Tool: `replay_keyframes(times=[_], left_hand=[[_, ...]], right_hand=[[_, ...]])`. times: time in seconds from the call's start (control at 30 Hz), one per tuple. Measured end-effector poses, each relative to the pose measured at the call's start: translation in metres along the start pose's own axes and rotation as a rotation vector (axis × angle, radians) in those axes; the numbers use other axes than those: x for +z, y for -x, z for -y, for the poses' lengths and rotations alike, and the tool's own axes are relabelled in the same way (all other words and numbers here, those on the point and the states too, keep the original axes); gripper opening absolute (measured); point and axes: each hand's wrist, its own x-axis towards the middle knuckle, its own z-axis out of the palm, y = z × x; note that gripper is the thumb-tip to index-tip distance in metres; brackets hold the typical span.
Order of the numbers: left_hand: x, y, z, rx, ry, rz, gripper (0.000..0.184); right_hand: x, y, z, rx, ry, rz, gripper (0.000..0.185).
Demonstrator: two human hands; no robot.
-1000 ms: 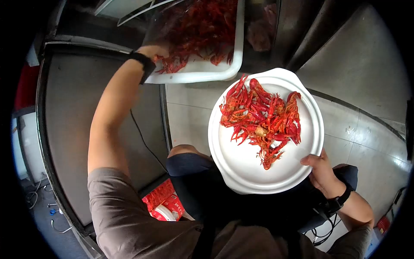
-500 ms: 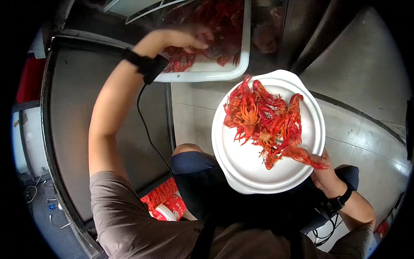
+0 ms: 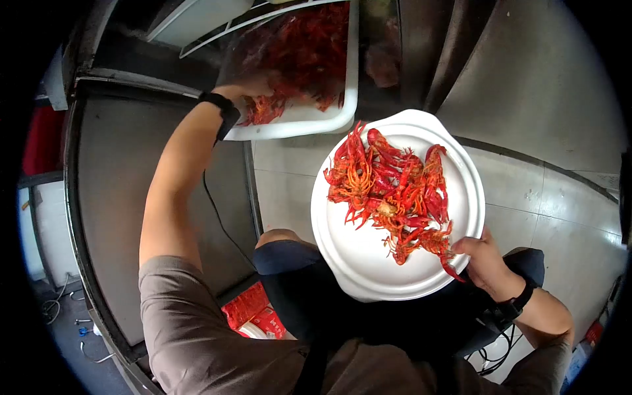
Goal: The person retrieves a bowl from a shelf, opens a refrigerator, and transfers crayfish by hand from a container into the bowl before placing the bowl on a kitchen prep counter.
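A white plate [image 3: 359,263] with side handles is held above my lap, with several red crayfish [image 3: 395,187] heaped on it. My right hand [image 3: 484,260] grips its lower right rim, thumb on top, close to one crayfish whose tail hangs toward the edge. At the upper left, my left hand [image 3: 253,87] reaches into a white plastic bin [image 3: 296,130] that holds many more red crayfish [image 3: 299,49]. Dimness and blur hide the fingers of that hand, so whether they hold a crayfish is unclear.
A white wire rack [image 3: 227,29] borders the bin's upper left side. Below it stands a dark-framed cabinet door [image 3: 151,131], with a thin black cable in front. Red and white packaging [image 3: 253,313] lies beside my left leg. Pale floor tiles [image 3: 520,184] extend to the right.
My left hand has moved left and lower in the bin. The crayfish by the plate's right rim, blurred before, now rests still. The plate and bin appear shifted slightly left in view.
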Motion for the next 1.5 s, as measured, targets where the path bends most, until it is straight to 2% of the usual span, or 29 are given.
replay_keyframes(times=[0.03, 0.07, 0.13, 0.17, 0.2, 0.27, 0.3, 0.33, 0.4, 0.43, 0.47, 0.53, 0.57, 0.6, 0.67, 0.7, 0.73, 0.8, 0.87, 0.93, 0.97, 1.0, 1.03, 1.27, 1.3, 1.4, 1.47, 1.5], left_hand=[[-0.011, 0.011, -0.002, -0.218, 0.208, 0.050, 0.059], [-0.021, 0.027, -0.004, -0.227, 0.206, 0.049, 0.059], [-0.034, 0.057, -0.011, -0.081, 0.661, 0.133, 0.056], [-0.040, 0.056, 0.000, -0.061, 0.733, 0.300, 0.054], [-0.045, 0.063, -0.007, -0.060, 0.732, 0.296, 0.054], [-0.060, 0.090, -0.037, 0.224, 0.625, 0.213, 0.056], [-0.062, 0.096, -0.046, 0.261, 0.774, 0.275, 0.044], [-0.065, 0.101, -0.057, 0.261, 0.772, 0.273, 0.044], [-0.068, 0.107, -0.081, 0.574, 0.830, 0.313, 0.033], [-0.068, 0.108, -0.091, 0.595, 0.774, 0.263, 0.030], [-0.067, 0.109, -0.096, 0.600, 0.774, 0.264, 0.030], [-0.063, 0.110, -0.111, 0.760, 0.826, 0.377, 0.043], [-0.060, 0.116, -0.126, 0.747, 0.850, 0.404, 0.042], [-0.056, 0.116, -0.136, 0.816, 0.872, 0.468, 0.040], [-0.054, 0.114, -0.160, 0.996, 0.714, 0.566, 0.039], [-0.042, 0.115, -0.180, 1.099, 0.846, 0.688, 0.040], [-0.039, 0.115, -0.190, 1.146, 0.818, 0.700, 0.047], [-0.033, 0.134, -0.211, 0.950, 1.085, 0.724, 0.046], [-0.029, 0.135, -0.213, 0.928, 1.089, 0.762, 0.052], [-0.026, 0.132, -0.226, 0.875, 0.979, 0.641, 0.056], [-0.030, 0.140, -0.229, 0.698, 1.087, 0.746, 0.048], [-0.021, 0.129, -0.227, 0.710, 1.087, 0.760, 0.048], [-0.010, 0.116, -0.222, 0.879, 1.028, 0.721, 0.050], [0.008, 0.111, -0.210, 1.030, 1.077, 0.681, 0.052], [0.008, 0.112, -0.209, 1.045, 1.030, 0.595, 0.051], [-0.006, 0.123, -0.212, 0.804, 1.142, 0.670, 0.043], [-0.010, 0.120, -0.208, 0.848, 1.092, 0.654, 0.034], [-0.010, 0.127, -0.209, 0.851, 1.237, 0.649, 0.032]], right_hand=[[0.001, -0.001, -0.002, -0.016, -0.004, -0.016, 0.053], [0.004, -0.002, -0.002, -0.013, -0.003, -0.007, 0.053], [0.008, 0.000, 0.002, -0.033, -0.045, -0.036, 0.053], [0.007, 0.000, 0.002, -0.022, -0.031, -0.035, 0.054], [0.007, 0.000, 0.002, -0.026, -0.030, -0.033, 0.054], [0.008, 0.000, 0.002, -0.034, -0.034, -0.046, 0.050], [0.008, 0.001, 0.003, -0.037, -0.034, -0.043, 0.050], [0.008, 0.001, 0.004, -0.036, -0.022, -0.032, 0.048], [0.009, 0.001, 0.006, -0.036, -0.009, -0.022, 0.046], [0.009, 0.002, 0.006, -0.047, -0.007, -0.020, 0.045], [0.009, 0.003, 0.007, -0.057, -0.005, -0.022, 0.043], [0.005, 0.000, 0.004, -0.057, -0.004, -0.007, 0.042], [0.002, -0.001, 0.002, -0.053, -0.004, 0.010, 0.042], [0.000, -0.001, 0.001, -0.023, 0.003, -0.017, 0.041], [0.005, -0.001, 0.002, -0.073, -0.035, 0.005, 0.039], [0.010, 0.005, 0.008, -0.056, -0.013, 0.041, 0.039], [0.005, 0.000, 0.001, -0.046, -0.002, 0.045, 0.039], [0.005, 0.000, 0.003, -0.072, -0.006, 0.059, 0.039], [0.006, -0.006, 0.002, -0.092, -0.012, 0.066, 0.040], [0.008, -0.001, 0.004, -0.078, -0.027, 0.074, 0.042], [0.006, -0.002, 0.003, -0.072, -0.037, 0.078, 0.044], [0.005, 0.001, 0.004, -0.070, -0.041, 0.061, 0.044], [0.006, 0.001, 0.006, -0.059, -0.032, 0.061, 0.045], [0.009, 0.001, 0.008, -0.045, -0.044, 0.069, 0.046], [0.010, 0.001, 0.009, -0.040, -0.037, 0.066, 0.046], [0.010, 0.001, 0.008, -0.038, -0.043, 0.047, 0.047], [0.010, 0.002, 0.006, -0.049, -0.051, 0.052, 0.047], [0.010, 0.000, 0.007, -0.066, -0.059, 0.059, 0.047]])
